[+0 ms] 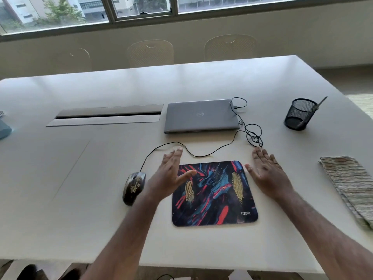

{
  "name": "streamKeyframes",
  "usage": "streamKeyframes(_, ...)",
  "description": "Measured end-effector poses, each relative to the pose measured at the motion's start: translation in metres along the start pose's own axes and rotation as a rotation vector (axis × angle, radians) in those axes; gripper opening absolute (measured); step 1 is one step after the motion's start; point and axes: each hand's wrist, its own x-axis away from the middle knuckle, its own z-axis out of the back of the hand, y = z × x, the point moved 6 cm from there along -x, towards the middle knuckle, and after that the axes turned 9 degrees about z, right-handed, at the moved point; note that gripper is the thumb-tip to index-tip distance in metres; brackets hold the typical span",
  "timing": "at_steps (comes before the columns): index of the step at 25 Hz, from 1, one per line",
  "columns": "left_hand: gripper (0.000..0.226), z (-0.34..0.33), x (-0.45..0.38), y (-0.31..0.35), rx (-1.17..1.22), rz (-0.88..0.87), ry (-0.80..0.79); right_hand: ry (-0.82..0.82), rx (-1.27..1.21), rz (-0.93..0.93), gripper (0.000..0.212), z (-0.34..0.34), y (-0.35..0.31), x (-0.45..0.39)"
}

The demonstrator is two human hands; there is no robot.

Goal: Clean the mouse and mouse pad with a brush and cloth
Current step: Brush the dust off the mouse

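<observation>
White table (101, 219) beneath windows (141, 7); chairs (150, 53) line its far side.

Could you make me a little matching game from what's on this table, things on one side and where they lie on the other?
Things:
1. mouse
2. laptop
3. folded cloth
4. mesh cup

Places:
A. far right, standing upright
B. left of the mouse pad
C. behind the pad, lid closed
D. right of the pad, lying flat

Pairs: 1-B, 2-C, 3-D, 4-A
</observation>
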Motion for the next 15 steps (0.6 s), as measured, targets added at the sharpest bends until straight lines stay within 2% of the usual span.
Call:
streamKeyframes(10,0.083,-0.063,-0.050,0.119,-0.162,-0.188,-0.037,0.233,-0.269,0.006,0.057,0.025,0.000,0.007)
streamKeyframes(15,0.077,-0.098,-0.078,0.175,-0.164,-0.271,-0.009,0.351,-0.322,-0.021,0.048,0.043,0.029,0.007)
